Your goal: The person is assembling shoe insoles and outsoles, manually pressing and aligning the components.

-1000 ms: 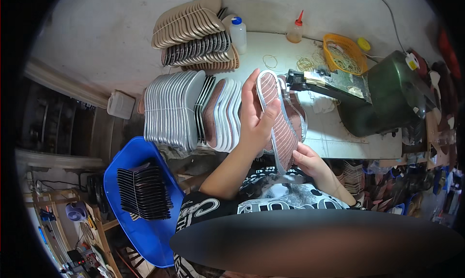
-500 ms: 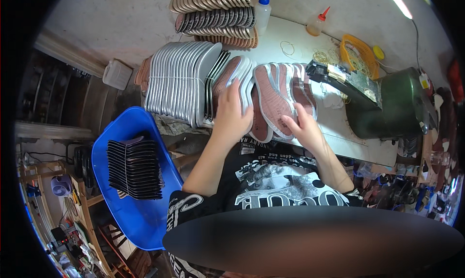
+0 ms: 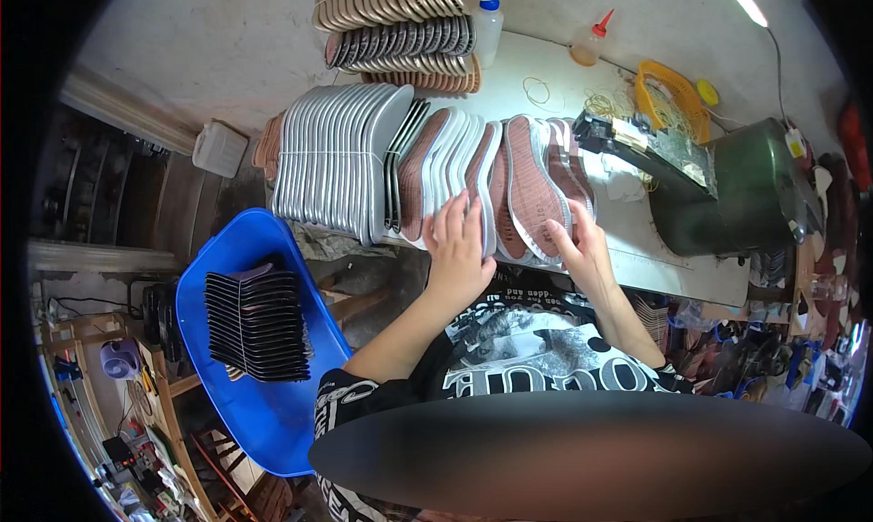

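Note:
Reddish-brown shoe soles [image 3: 535, 176] with pale rims stand and lean in a row on the white table. My right hand [image 3: 591, 256] grips the near end of one sole, its thumb on the textured face and its fingers along the right edge. My left hand [image 3: 457, 260] rests with spread fingers against the near ends of the upright soles [image 3: 416, 181] to the left. Beside these, a bundle of silver-grey soles [image 3: 327, 163] is tied with a band, and a few dark ones stand at its right side.
A blue tub [image 3: 259, 422] with a tied black bundle [image 3: 257, 326] is at lower left. More bundled soles [image 3: 391, 2], a blue-capped bottle [image 3: 488, 31] and a red-tipped bottle [image 3: 589, 45] stand farther back. At right are a yellow basket [image 3: 671, 99] and a dark green machine [image 3: 755, 190].
My left hand has moved nearer and slightly right, down to the soles' near ends. The left group has spread rightward, and the sole at my right hand has shifted right.

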Available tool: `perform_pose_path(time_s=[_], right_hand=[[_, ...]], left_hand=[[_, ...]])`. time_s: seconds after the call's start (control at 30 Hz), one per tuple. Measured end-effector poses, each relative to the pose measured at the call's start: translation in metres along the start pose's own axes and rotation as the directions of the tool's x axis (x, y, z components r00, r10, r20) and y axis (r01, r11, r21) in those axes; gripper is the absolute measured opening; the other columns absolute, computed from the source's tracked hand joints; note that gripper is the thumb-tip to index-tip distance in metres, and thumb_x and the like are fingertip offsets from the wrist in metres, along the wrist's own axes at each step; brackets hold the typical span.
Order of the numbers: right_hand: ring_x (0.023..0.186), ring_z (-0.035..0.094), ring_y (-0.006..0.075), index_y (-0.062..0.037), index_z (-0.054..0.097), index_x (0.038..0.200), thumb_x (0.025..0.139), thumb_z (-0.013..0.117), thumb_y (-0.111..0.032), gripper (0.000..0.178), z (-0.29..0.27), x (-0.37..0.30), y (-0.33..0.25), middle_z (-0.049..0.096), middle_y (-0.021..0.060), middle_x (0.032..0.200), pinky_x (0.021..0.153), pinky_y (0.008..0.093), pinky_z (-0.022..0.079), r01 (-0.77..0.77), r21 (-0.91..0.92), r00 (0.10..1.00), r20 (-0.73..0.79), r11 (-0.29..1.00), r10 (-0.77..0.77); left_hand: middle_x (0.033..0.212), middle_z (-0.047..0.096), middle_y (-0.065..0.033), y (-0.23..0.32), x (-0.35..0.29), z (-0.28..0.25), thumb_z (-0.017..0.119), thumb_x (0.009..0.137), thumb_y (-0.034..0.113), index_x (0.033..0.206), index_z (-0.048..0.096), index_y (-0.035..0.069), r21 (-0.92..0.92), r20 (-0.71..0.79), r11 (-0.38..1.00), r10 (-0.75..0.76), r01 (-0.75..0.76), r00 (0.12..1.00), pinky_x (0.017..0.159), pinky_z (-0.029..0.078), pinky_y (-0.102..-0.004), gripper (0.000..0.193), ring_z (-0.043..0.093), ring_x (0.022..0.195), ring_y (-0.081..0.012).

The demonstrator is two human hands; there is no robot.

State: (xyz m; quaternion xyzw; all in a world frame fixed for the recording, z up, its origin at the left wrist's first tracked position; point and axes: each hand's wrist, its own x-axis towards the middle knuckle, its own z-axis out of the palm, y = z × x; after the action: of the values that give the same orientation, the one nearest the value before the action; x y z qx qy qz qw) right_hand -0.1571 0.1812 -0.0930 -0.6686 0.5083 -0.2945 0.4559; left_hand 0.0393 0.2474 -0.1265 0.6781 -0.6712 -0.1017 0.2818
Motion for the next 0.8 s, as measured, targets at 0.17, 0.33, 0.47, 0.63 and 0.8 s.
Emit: perform_pose_path(time_s=[0.17,0.33,0.47,0.63,0.8], right_hand=[[0.065,0.056,0.0074,0.0016,0.049,0.125,0.094,0.057,-0.017,0.036,0.004,-0.001,0.004,0.066,0.0057,0.081,0.060,0.0234,0.046,0.103,0.135,0.989,-0.119,0.985,-0.087],[0.052,0.050,0.0100,0.0003,0.045,0.131,0.091,0.062,-0.022,0.049,0.005,0.007,-0.002,0.058,0.0063,0.060,0.054,0.0259,0.043,0.064,0.016,0.998,0.009,0.998,-0.064],[0.046,0.048,0.0116,0.0002,0.045,0.132,0.086,0.067,-0.025,0.056,-0.001,0.006,-0.005,0.051,0.0081,0.051,0.050,0.0280,0.040,0.091,-0.207,0.995,0.059,0.974,-0.080],[0.062,0.059,0.0119,0.0013,0.046,0.131,0.090,0.063,-0.019,0.048,0.005,-0.001,-0.008,0.064,0.0076,0.073,0.059,0.0252,0.046,0.096,0.054,0.987,0.125,0.994,-0.103],[0.115,0.055,0.0195,0.0048,0.043,0.132,0.097,0.052,-0.016,0.041,0.038,0.014,-0.009,0.054,0.0148,0.126,0.091,0.0304,0.049,-0.332,0.650,0.887,0.462,0.684,-0.009]], left_hand=[[0.120,0.043,-0.0143,0.002,0.000,-0.010,0.071,0.061,0.016,0.107,0.050,0.004,-0.001,-0.131,0.990,-0.140,0.141,0.981,0.098,0.026,-0.0504,0.052,0.039,0.114,-0.0340],[0.104,0.048,-0.0167,-0.006,0.011,-0.018,0.067,0.066,0.014,0.100,0.046,0.002,-0.175,-0.190,0.971,-0.195,0.162,0.962,0.083,0.040,-0.0447,0.041,0.050,0.095,-0.0357],[0.103,0.051,-0.0193,-0.003,0.018,-0.032,0.059,0.071,0.005,0.110,0.045,-0.002,-0.199,-0.209,0.968,-0.194,0.153,0.959,0.075,0.047,-0.0412,0.042,0.058,0.086,-0.0321],[0.116,0.047,-0.0239,0.008,0.011,-0.032,0.055,0.070,0.003,0.120,0.042,-0.004,-0.057,-0.198,0.998,-0.039,0.028,0.979,0.090,0.043,-0.0422,0.052,0.051,0.106,-0.0395],[0.121,0.043,-0.0240,0.023,0.007,-0.019,0.049,0.072,-0.009,0.126,0.038,-0.005,-0.242,-0.085,0.970,-0.036,0.014,0.996,0.094,0.043,-0.0426,0.055,0.051,0.111,-0.0388]])
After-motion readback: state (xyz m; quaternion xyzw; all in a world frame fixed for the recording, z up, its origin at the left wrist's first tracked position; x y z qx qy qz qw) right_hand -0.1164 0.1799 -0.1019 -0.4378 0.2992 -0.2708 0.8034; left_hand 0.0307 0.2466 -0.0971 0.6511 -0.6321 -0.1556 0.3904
